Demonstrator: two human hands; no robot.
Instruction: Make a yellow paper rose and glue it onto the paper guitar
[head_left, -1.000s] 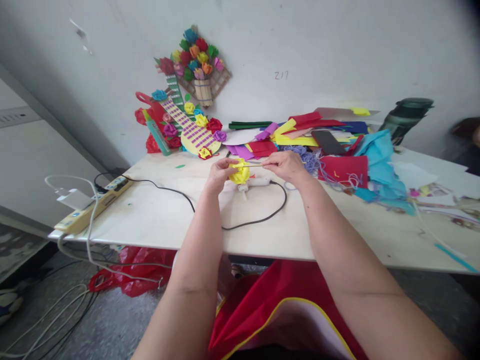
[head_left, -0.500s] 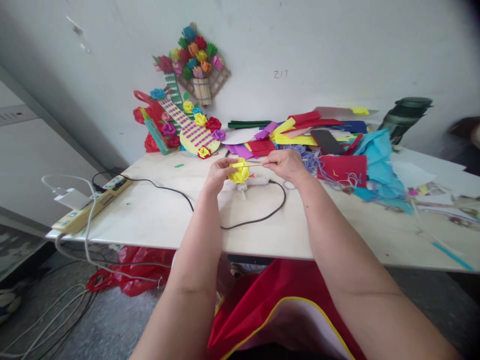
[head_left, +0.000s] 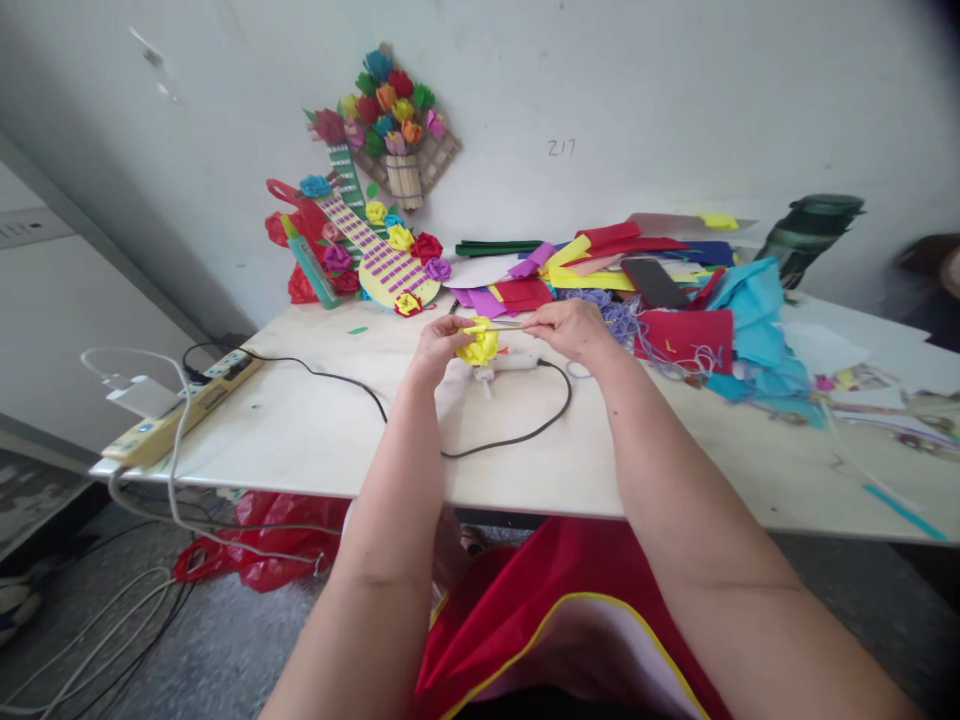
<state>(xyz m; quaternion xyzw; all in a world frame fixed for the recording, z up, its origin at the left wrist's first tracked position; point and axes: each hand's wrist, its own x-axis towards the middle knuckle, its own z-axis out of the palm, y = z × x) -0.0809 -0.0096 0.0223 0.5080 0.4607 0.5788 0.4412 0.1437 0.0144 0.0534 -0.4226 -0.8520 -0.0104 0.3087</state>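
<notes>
I see my left hand (head_left: 441, 345) with its grip closed on a yellow paper flower (head_left: 480, 345), held above the tabletop (head_left: 315, 430). At three o'clock of it, my right hand (head_left: 574, 328) pinches a thin stick (head_left: 504, 326) touching the flower.

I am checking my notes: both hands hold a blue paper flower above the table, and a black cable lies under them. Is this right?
Not quite. The head view shows the paper flower is yellow, not blue. The left hand and right hand do hold it above the table, with the black cable below.
</notes>
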